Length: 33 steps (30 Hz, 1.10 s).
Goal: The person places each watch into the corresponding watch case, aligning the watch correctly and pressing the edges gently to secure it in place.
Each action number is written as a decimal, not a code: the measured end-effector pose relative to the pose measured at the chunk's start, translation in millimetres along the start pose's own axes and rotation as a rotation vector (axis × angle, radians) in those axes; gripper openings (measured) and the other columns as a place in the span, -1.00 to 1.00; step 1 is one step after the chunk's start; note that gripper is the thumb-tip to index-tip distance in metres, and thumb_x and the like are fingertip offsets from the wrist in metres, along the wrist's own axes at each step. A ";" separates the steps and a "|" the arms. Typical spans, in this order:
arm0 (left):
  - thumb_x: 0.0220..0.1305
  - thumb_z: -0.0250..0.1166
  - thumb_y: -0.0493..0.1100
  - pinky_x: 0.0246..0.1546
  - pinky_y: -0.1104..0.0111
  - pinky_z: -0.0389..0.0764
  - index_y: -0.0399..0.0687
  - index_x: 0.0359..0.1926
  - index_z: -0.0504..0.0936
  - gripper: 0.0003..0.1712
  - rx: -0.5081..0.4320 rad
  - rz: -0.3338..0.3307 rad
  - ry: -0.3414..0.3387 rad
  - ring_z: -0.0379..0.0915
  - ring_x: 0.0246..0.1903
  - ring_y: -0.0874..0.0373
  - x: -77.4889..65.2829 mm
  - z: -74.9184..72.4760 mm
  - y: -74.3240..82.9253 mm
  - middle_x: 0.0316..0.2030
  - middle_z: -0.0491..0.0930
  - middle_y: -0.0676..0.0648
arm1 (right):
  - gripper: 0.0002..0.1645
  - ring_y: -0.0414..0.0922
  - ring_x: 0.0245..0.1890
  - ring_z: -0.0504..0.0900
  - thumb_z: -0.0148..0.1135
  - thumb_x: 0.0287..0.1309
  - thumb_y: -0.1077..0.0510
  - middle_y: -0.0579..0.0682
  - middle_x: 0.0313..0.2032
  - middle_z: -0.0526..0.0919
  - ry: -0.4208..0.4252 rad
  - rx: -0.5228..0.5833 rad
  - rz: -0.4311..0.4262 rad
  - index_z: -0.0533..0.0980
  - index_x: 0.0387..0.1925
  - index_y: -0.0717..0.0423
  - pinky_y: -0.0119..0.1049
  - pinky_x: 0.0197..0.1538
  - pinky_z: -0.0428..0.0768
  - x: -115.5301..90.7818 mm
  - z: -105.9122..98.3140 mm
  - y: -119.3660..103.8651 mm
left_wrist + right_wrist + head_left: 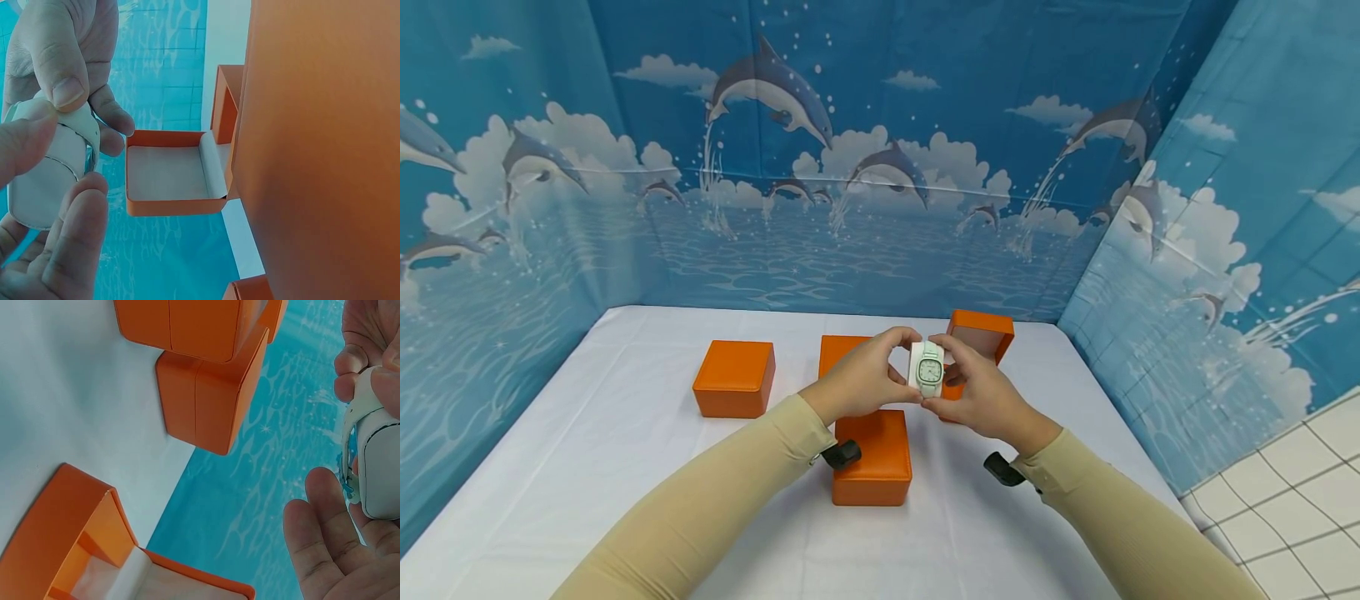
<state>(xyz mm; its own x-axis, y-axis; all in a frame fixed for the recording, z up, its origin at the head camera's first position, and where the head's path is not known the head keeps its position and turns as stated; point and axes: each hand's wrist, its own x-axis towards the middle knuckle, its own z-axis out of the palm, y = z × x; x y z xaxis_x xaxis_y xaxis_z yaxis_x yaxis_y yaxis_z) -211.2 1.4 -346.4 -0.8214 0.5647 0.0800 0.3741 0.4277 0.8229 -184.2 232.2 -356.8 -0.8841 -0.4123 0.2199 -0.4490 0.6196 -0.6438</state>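
Note:
A pale green wristwatch (930,371) with a squarish dial is wrapped around a white cushion (913,367), held upright above the table. My left hand (865,379) grips the cushion's left side between thumb and fingers. From the right, my right hand (988,392) pinches the watch and cushion at top and bottom. The wrist views show the cushion's back (44,187) and the loose strap (357,409) around it, with fingertips on both. An orange watch box (981,329) stands open behind my right hand, which partly hides it.
Closed orange boxes stand on the white-covered table (760,517): one at the left (733,379), one behind my left hand (842,350), and one under my forearms (872,458). A dolphin-print curtain (865,242) borders the back and sides.

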 end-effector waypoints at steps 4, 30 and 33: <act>0.21 0.60 -0.12 -0.15 0.32 0.75 0.20 0.48 0.33 -0.10 0.001 -0.003 0.003 0.72 -0.17 0.30 0.0 0.0 0.5 0.35 0.44 0.08 | 0.03 -0.06 -0.06 0.71 0.59 0.18 0.08 0.11 0.21 0.59 -0.001 -0.003 0.000 0.22 0.56 0.02 -0.30 -0.10 0.76 0.0 -0.1 0.3; 0.21 0.60 -0.13 -0.12 0.32 0.75 0.21 0.47 0.33 -0.11 -0.011 0.002 0.003 0.72 -0.17 0.29 0.1 0.4 0.1 0.36 0.43 0.08 | 0.02 -0.09 -0.07 0.71 0.59 0.18 0.09 0.06 0.21 0.59 0.005 0.005 -0.014 0.23 0.55 0.07 -0.09 0.10 0.76 0.6 0.0 1.6; 0.21 0.60 -0.12 -0.12 0.32 0.75 0.21 0.48 0.33 -0.10 -0.010 -0.001 0.003 0.71 -0.17 0.29 -0.1 0.5 0.6 0.37 0.43 0.07 | 0.03 -0.09 -0.07 0.71 0.59 0.18 0.09 0.06 0.21 0.59 0.003 0.004 -0.010 0.22 0.55 0.04 -0.10 0.09 0.76 0.2 -0.2 1.5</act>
<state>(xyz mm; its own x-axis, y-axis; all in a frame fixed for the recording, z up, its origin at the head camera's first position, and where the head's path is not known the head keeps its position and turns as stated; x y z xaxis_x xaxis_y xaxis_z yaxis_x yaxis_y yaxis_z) -210.6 1.9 -346.2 -0.8228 0.5626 0.0807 0.3691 0.4209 0.8286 -185.1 233.2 -357.5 -0.8800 -0.4162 0.2289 -0.4575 0.6127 -0.6445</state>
